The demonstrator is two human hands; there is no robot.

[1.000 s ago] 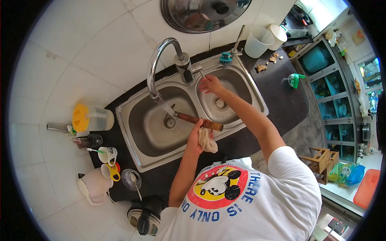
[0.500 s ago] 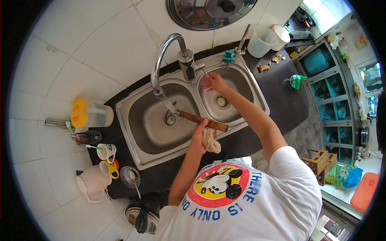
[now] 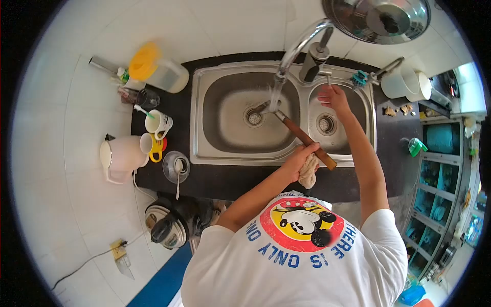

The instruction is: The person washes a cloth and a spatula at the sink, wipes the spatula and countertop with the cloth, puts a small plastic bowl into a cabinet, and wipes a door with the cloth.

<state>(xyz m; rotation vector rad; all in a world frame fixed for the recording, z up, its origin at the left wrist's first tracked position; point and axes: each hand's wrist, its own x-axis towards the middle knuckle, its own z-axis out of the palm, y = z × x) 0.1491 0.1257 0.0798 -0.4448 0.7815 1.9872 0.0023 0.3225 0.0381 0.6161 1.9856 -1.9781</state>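
My left hand point(image 3: 299, 162) is closed around a wooden-handled tool point(image 3: 306, 137) and a bunched beige cloth point(image 3: 308, 173). The handle slants over the divider between the two basins. Its small metal end lies under the water stream point(image 3: 275, 97) above the left basin; the exact shape of that end is hard to make out. My right hand point(image 3: 335, 99) is over the right basin, just below the tap's lever point(image 3: 329, 78), with fingers apart and extended. Whether it touches the lever, I cannot tell. The chrome tap point(image 3: 299, 48) curves over the left basin.
The steel double sink point(image 3: 245, 156) is set in a dark counter point(image 3: 230, 179). A yellow-lidded jug point(image 3: 163, 74), mugs point(image 3: 158, 123), a glass bowl with a spoon point(image 3: 176, 168) and a pink kettle point(image 3: 123, 156) stand left. White containers point(image 3: 401, 82) and ginger pieces point(image 3: 401, 110) are right.
The view has turned and shifted, so the sink appears straighter and further right. Both hands stay in much the same places over the sink, and water still runs onto the tool.
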